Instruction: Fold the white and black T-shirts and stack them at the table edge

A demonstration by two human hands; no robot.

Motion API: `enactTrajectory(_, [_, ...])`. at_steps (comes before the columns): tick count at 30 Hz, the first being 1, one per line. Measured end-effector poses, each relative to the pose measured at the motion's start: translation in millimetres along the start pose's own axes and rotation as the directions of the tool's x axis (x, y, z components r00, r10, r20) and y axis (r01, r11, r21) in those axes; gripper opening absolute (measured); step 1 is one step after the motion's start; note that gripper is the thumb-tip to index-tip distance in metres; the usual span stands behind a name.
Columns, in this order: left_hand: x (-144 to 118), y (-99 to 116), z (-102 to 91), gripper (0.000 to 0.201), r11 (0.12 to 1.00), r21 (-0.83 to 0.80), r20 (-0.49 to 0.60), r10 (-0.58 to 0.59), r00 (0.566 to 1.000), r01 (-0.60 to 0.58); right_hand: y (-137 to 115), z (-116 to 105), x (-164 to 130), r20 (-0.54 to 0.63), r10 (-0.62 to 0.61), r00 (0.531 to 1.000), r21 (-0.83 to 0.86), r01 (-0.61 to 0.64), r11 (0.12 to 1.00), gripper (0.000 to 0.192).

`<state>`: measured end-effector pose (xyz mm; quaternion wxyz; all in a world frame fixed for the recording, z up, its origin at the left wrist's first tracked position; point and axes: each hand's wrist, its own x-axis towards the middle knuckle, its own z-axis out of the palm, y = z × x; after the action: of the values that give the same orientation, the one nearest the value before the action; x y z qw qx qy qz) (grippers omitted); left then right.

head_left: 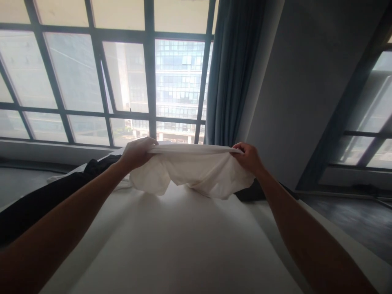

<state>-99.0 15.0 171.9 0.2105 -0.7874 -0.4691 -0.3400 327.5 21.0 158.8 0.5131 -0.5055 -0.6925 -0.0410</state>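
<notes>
A thin white cloth garment [196, 163] is stretched between my two hands, its top edge pulled nearly straight and level. My left hand [139, 150] grips the left end of that edge, and my right hand [248, 156] pinches the right end between thumb and fingers. Below the edge the fabric hangs in loose folds, its lower corners close to the white tabletop [171, 245]. Whether the lowest folds touch the surface I cannot tell. The exact kind of garment is not clear from this side.
Dark clothing [61, 192] lies along the left side of the table, and another dark piece [254, 192] is behind my right forearm. Beyond the table stand a large framed window [180, 81], a blue-grey curtain [232, 73] and a grey wall column [300, 90].
</notes>
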Motion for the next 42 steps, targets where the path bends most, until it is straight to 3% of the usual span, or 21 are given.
enactTrajectory(3, [9,-2,-11.8,0.031,0.991,0.095,0.106,0.087,0.991,-0.097,1,-8,11,-0.183,-0.030,0.983,-0.103,0.011,0.995,0.025])
enactTrajectory(7, [7,-8,-4.3,0.029,0.980,0.178,0.123,0.068,0.990,-0.089,13,-17,19,-0.177,0.017,0.984,-0.189,-0.051,0.981,0.022])
enactTrajectory(9, [3,-15,2.1,0.026,0.985,0.169,0.085,0.008,0.996,-0.022,18,-23,18,-0.107,0.104,0.989,-0.156,-0.120,0.980,0.022])
enactTrajectory(11, [-1,-24,5.7,0.024,0.989,0.128,0.043,-0.075,0.996,0.069,19,-30,15,0.041,0.213,0.976,-0.059,-0.210,0.976,0.024])
enactTrajectory(13, [-2,-33,5.4,0.027,0.983,0.077,-0.008,-0.166,0.986,0.166,12,-40,9,0.279,0.279,0.919,0.081,-0.312,0.947,0.028])
enactTrajectory(15, [1,-41,3.5,0.029,0.968,0.025,-0.078,-0.247,0.966,0.249,-3,-47,4,0.479,0.242,0.844,0.240,-0.391,0.889,0.034])
enactTrajectory(17, [8,-44,4.4,0.029,0.945,-0.007,-0.130,-0.325,0.937,0.327,-22,-48,3,0.508,0.156,0.847,0.408,-0.397,0.822,0.040])
enactTrajectory(19, [16,-39,11.9,0.029,0.910,0.013,-0.116,-0.409,0.905,0.413,-38,-39,10,0.393,0.111,0.913,0.541,-0.328,0.774,0.043])
enactTrajectory(22, [18,-16,33.3,0.030,0.889,0.058,-0.001,-0.455,0.890,0.454,-50,-9,28,0.224,0.127,0.966,0.634,-0.244,0.734,0.043])
enactTrajectory(25, [8,24,53.3,0.038,0.939,-0.049,0.011,-0.339,0.941,0.339,-52,22,40,0.117,0.228,0.967,0.710,-0.242,0.662,0.044])
enactTrajectory(27, [-3,56,61.8,0.034,0.946,-0.189,0.038,-0.261,0.965,0.263,-51,36,40,0.129,0.274,0.953,0.753,-0.274,0.598,0.046])
enactTrajectory(29, [-15,86,68.2,0.040,0.882,-0.402,0.208,-0.173,0.963,0.245,-53,44,35,0.199,0.258,0.946,0.779,-0.312,0.543,0.049])
enactTrajectory(31, [-25,109,76.3,0.051,0.764,-0.546,0.392,-0.130,0.911,0.344,-57,47,29,0.264,0.191,0.945,0.793,-0.326,0.515,0.051])
enactTrajectory(34, [-43,128,96.5,0.085,0.567,-0.587,0.639,-0.113,0.761,0.578,-63,49,22,0.270,0.077,0.960,0.799,-0.267,0.538,0.057])
enactTrajectory(36, [-56,133,114.1,0.090,0.467,-0.578,0.730,-0.071,0.680,0.669,-64,49,22,0.211,0.031,0.977,0.794,-0.190,0.578,0.062])
enactTrajectory(39, [-71,135,138.1,0.061,0.406,-0.602,0.739,-0.045,0.673,0.688,-61,48,26,0.115,0.008,0.993,0.756,-0.093,0.648,0.070])
enactTrajectory(42, [-71,141,152.7,0.054,0.371,-0.611,0.713,-0.128,0.690,0.700,-60,51,29,0.073,0.010,0.997,0.722,-0.059,0.689,0.072])
